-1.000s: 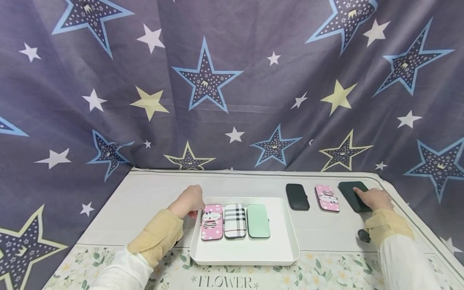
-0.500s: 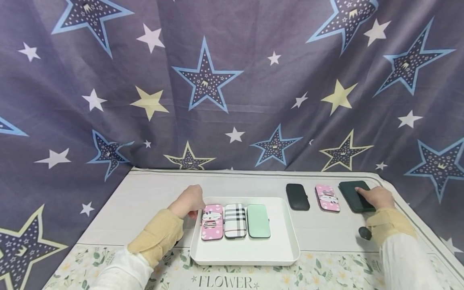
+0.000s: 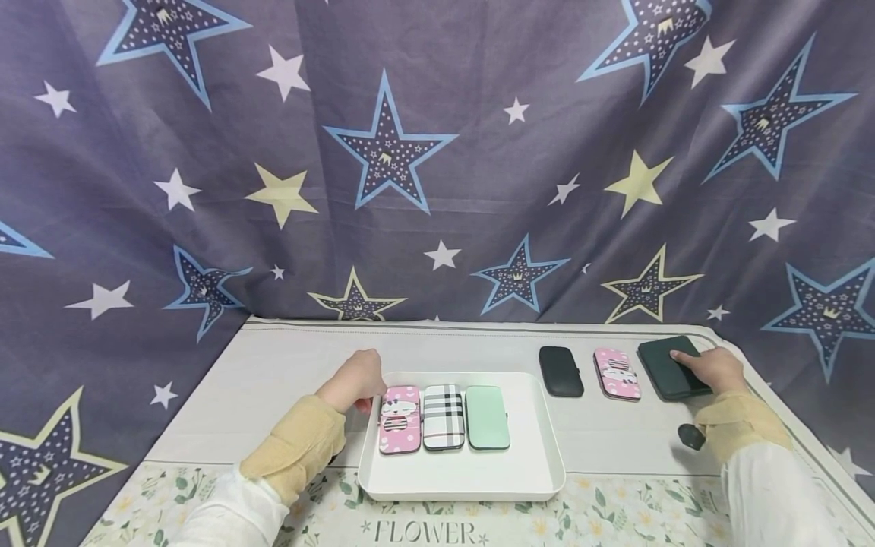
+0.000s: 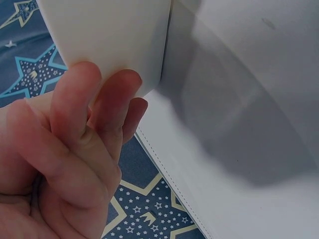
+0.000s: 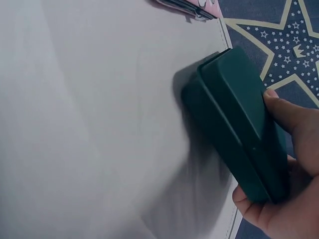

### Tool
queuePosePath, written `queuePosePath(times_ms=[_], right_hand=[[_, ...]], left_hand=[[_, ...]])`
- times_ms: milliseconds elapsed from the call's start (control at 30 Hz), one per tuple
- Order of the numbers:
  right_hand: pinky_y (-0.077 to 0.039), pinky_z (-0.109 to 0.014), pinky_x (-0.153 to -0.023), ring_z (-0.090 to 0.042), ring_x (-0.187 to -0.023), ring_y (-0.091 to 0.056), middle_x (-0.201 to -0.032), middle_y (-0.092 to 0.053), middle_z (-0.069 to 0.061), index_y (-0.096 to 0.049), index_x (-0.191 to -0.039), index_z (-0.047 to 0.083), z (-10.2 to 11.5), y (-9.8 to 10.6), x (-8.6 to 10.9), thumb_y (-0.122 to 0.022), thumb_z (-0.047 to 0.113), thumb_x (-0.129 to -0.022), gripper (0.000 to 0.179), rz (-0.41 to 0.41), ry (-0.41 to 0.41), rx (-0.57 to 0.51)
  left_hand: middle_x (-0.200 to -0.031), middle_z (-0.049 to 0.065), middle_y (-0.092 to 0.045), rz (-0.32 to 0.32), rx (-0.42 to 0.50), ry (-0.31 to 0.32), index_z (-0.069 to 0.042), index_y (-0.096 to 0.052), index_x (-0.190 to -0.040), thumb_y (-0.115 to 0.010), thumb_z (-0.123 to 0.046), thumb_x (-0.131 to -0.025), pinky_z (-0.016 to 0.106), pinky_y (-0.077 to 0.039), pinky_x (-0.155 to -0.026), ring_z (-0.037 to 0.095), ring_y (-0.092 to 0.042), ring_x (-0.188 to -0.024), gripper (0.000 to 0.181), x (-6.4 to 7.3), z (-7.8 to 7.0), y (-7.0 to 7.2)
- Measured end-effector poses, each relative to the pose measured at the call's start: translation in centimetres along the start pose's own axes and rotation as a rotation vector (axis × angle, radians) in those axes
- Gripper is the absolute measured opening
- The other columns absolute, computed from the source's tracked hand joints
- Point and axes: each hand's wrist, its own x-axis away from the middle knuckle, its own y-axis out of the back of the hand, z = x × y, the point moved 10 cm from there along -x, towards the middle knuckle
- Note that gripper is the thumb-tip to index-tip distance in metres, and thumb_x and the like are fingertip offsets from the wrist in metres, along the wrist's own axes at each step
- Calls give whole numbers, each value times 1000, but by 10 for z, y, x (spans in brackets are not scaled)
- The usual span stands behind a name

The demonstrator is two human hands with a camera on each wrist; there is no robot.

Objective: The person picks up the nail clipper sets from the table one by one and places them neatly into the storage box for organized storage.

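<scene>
My right hand [image 3: 718, 369] grips a dark green case [image 5: 234, 129] at the table's far right, thumb on its top and fingers beneath its near end. The right wrist view shows the case as a closed, boxy shape with a seam along its side. At the left, my left hand [image 3: 357, 380] holds the left wall of a white tray [image 3: 526, 479], its curled fingers [image 4: 119, 94] against the outside. Inside the tray lie a pink cat-print case [image 3: 400, 437], a plaid case [image 3: 443, 418] and a mint green case [image 3: 488, 418], side by side.
Left of the dark green case, a black case [image 3: 561, 371] and another pink cat-print case [image 3: 618, 374] lie on the table. A star-print curtain [image 3: 437, 190] hangs behind the table's back edge. Beside my right wrist sticks out a small black round part [image 3: 691, 436].
My right hand has shifted slightly right, and the dark green case has turned and moved a little with it. The left hand and the tray stay put.
</scene>
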Motion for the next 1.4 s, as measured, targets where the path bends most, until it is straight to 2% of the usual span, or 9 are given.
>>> queuePosePath(times_ms=[167, 333, 567, 700, 767, 933, 1133, 1233, 1400], right_hand=[[-50, -51, -81, -46, -93, -57, -107, -54, -41, -53, -107, -21, -3, -2, 0, -53, 48, -88, 72, -9, -60, -89], [-47, -52, -88, -50, -102, -52, -116, -47, -43, -44, -116, -24, -6, -9, 0, -50, 49, -90, 77, 32, -89, -147], [-49, -50, -81, -43, -91, -53, -110, -49, -41, -47, -111, -24, -10, -10, -1, -50, 48, -91, 75, 42, -93, -226], [-51, -45, -80, -41, -93, -50, -115, -43, -42, -37, -120, -28, -12, -11, -1, -48, 49, -91, 83, 82, -134, -301], [-53, -38, -75, -34, -89, -51, -116, -41, -39, -29, -126, -29, -14, -14, 0, -48, 49, -90, 89, 116, -175, -393], [-55, -26, -61, -11, -68, -56, -101, -48, -22, -13, -135, -26, -10, -18, 3, -51, 50, -88, 98, 203, -231, -648], [-60, -29, -67, -5, -59, -59, -76, -52, -1, 1, -139, -21, 14, -10, 8, -47, 46, -92, 95, 297, -217, -811], [-61, -27, -66, -5, -57, -61, -69, -53, 3, 0, -141, -19, 24, -4, 8, -48, 46, -92, 94, 300, -240, -862], [-60, -23, -61, -5, -56, -61, -65, -55, 5, -13, -138, -16, 42, 8, 11, -52, 46, -91, 87, 277, -232, -935]], left_hand=[[-44, 9, -58, -5, 10, -7, 12, -60, -83, -64, 3, -76, 20, -49, -34, 12, -54, -32, 12, 1, 0, 1], [-45, 9, -58, -23, 0, -31, 11, -60, -82, -65, 2, -77, 17, -46, -32, 9, -50, -29, 12, 1, -1, 1], [-47, 10, -59, -22, -1, -34, 11, -60, -83, -66, 1, -77, 18, -47, -32, 10, -49, -29, 13, 0, -1, 0], [-48, 11, -59, -22, 4, -29, 13, -60, -85, -65, 2, -77, 18, -47, -32, 10, -50, -30, 15, -2, 0, -1], [-47, 11, -59, -22, 4, -35, 14, -60, -87, -65, 2, -76, 18, -47, -33, 9, -50, -30, 16, -2, 0, -1], [-45, 10, -59, -20, 4, -44, 16, -60, -90, -65, 2, -76, 19, -48, -33, 9, -50, -30, 19, -2, -1, -2], [-46, 10, -59, -18, 1, -40, 15, -60, -90, -65, 2, -76, 19, -48, -33, 10, -50, -30, 20, -2, 0, -2], [-46, 10, -59, -19, 1, -39, 16, -61, -91, -65, 2, -76, 18, -48, -33, 10, -50, -30, 21, -3, 0, -2], [-45, 10, -58, -24, 0, -36, 15, -61, -88, -65, 2, -76, 18, -48, -33, 10, -50, -30, 18, -1, 0, -1]])
